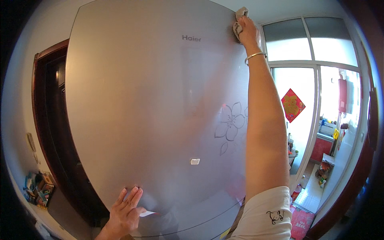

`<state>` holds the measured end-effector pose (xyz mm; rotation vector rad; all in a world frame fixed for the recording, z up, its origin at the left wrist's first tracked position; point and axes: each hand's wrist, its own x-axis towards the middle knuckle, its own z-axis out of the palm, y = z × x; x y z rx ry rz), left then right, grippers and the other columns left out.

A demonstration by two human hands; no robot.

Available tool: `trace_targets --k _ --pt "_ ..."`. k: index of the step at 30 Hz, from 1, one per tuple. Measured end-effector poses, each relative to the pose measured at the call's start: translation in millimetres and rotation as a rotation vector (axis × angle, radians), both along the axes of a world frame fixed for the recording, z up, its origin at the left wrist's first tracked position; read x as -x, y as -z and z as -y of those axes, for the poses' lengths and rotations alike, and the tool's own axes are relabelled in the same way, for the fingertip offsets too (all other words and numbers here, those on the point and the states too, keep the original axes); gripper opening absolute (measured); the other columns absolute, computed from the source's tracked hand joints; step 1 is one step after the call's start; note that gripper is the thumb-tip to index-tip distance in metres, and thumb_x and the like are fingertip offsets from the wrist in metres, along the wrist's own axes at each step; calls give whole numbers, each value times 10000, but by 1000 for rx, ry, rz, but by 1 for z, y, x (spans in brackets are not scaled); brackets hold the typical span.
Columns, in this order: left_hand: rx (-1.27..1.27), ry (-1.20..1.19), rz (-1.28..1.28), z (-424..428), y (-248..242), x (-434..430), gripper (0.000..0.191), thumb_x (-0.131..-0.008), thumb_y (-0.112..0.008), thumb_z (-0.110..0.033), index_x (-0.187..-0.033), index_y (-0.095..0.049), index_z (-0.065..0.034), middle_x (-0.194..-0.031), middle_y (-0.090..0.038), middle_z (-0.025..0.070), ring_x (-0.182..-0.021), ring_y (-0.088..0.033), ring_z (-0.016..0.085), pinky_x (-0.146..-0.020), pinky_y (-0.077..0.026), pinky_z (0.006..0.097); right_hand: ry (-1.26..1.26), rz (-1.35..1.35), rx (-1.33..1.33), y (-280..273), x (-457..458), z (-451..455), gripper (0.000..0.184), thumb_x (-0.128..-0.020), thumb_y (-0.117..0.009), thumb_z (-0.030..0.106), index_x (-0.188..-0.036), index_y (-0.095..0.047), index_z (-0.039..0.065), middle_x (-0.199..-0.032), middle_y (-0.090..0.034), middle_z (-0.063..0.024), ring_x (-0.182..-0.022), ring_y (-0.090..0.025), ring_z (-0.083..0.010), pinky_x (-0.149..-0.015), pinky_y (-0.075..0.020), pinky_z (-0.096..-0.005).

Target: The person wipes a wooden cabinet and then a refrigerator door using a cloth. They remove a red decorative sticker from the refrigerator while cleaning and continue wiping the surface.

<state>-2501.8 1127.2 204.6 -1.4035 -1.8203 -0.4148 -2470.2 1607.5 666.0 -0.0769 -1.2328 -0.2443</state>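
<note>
The grey door of a Haier refrigerator (129,99) stands before me, with a flower pattern (231,121) on its right side. At the door's upper right edge my right hand (247,31) grips a bunched, light cloth (238,30) against it. My arm crosses the right side of the door, a bangle on the wrist. Low on the left, my left hand (127,207) rests on the door, fingers spread. A white pointed piece (147,213), perhaps a sticker, shows beside its thumb; its rest is hidden. A small pale rectangular piece (195,161) sits on the door's lower middle.
A dark wooden door (55,120) and a wall intercom handset (31,141) are on the left, above a ledge with small packages (39,189). Framed glass doors (316,90) bearing a red diamond decoration (293,105) open on the right towards a kitchen. A red mat (301,223) lies below.
</note>
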Motion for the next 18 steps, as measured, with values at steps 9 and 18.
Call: trace_targets --k 9,18 --pt "-22 -14 -18 1 5 2 99 -794 -677 -35 -798 -612 -109 -1457 -484 191 -1425 -382 284 -1183 -250 469 -377 231 -224 131 3 88 172 -957 -599 222 -1061 -616 86 -1104 -639 -120 -1008 -625 -300 -830 -522 -397" --pt "-31 -54 -73 4 1 -5 115 -775 -711 -52 -800 -611 -102 -1477 -463 184 -1434 -368 274 -1183 -246 471 -108 604 -426 229 -15 160 208 -873 -619 165 -1065 -692 131 -1325 -604 -101 -1269 -541 -261 -1064 -443 -338"
